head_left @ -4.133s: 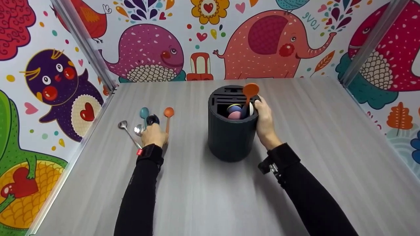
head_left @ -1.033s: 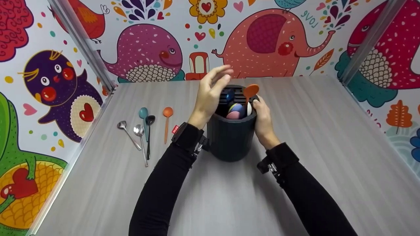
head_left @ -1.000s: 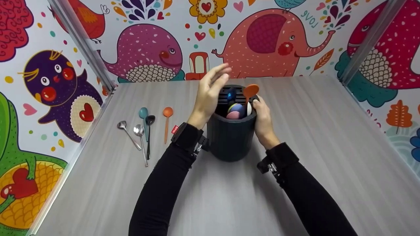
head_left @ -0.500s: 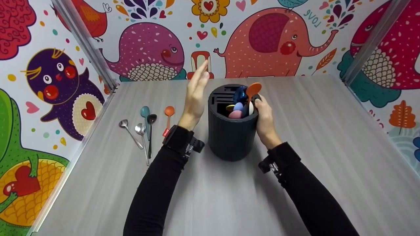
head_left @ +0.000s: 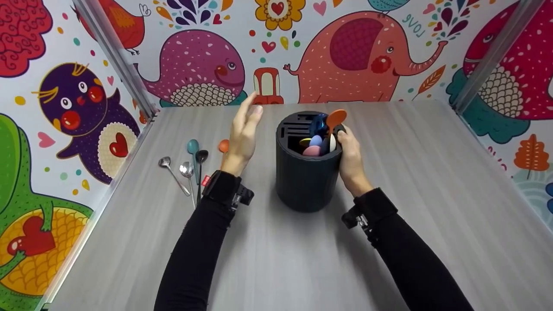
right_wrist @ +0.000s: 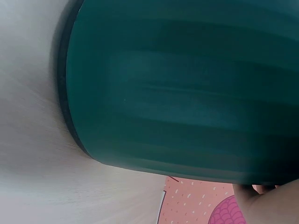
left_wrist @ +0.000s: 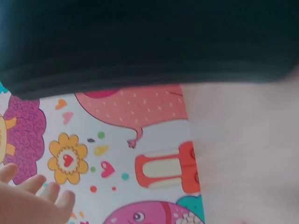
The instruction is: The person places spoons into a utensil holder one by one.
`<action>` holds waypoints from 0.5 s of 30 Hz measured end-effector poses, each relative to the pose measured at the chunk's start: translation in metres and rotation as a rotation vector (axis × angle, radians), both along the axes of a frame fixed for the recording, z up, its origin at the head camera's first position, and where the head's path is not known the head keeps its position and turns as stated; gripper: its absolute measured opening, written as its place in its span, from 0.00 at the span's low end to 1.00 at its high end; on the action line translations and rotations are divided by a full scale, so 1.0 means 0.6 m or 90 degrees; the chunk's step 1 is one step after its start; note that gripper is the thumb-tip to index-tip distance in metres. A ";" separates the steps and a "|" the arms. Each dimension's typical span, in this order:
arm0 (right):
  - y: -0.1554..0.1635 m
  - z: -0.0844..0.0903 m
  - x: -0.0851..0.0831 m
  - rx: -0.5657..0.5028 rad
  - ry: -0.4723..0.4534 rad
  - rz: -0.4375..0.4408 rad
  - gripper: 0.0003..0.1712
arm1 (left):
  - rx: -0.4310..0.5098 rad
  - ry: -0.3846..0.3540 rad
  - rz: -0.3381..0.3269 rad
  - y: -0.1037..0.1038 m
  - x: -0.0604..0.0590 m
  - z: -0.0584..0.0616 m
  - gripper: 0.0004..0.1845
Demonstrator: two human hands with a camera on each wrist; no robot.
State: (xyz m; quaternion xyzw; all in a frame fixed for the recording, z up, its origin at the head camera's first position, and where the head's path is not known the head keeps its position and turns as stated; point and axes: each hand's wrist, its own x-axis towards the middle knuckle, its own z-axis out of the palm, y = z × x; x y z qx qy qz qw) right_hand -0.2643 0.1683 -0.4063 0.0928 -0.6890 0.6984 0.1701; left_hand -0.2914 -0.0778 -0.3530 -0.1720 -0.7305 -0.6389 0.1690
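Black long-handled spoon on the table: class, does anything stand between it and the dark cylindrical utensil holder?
Yes: in the head view, the round-headed orange spoon and the person's left hand come between the black spoon and the utensil holder.

The left hand (head_left: 242, 139) hides most of the handle of a lying orange spoon (head_left: 223, 145), the holder (head_left: 307, 183) conceals the lower ends of its utensils (head_left: 312, 150), and the left wrist view blurs and crops it.

Matt plastic-looking holder (head_left: 306, 185), shiny metal spoon (head_left: 186, 169), smooth wood-grained table (head_left: 276, 263).
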 end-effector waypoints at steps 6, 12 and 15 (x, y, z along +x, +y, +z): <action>0.000 -0.001 0.001 -0.014 0.004 0.001 0.26 | -0.065 -0.039 0.038 -0.033 -0.005 -0.013 0.32; -0.002 0.002 0.002 -0.009 0.007 0.007 0.25 | -0.083 -0.078 0.064 -0.085 -0.013 -0.029 0.33; -0.001 0.003 0.003 0.005 0.002 0.006 0.27 | -0.112 -0.101 0.086 -0.115 -0.018 -0.045 0.36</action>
